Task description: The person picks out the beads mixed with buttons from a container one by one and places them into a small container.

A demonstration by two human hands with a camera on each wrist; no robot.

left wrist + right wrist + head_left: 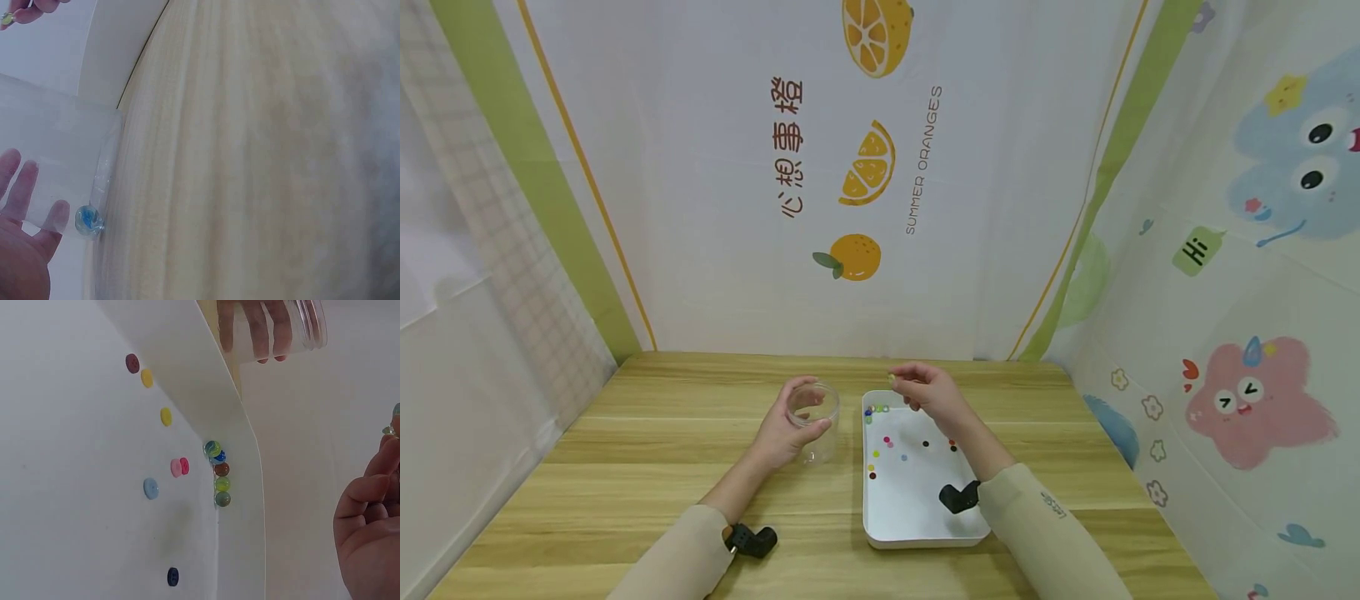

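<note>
My left hand (784,435) grips a clear plastic jar (823,447) by its side, left of the white tray, with the jar's round mouth facing up. At the bottom of the jar lies a clear marble with a blue swirl (88,220). Over the tray's far edge, my right hand (938,397) pinches a small yellowish-green marble (892,378) between thumb and fingertips. Several glass marbles (222,484) are gathered along one wall in the far left corner of the white tray (917,545).
Scattered over the tray floor are several buttons, among them a light blue button (151,488), a dark navy button (173,577) and a yellow button (165,416). Tray and jar are on a wooden table (625,467). A printed curtain (715,275) hangs behind it.
</note>
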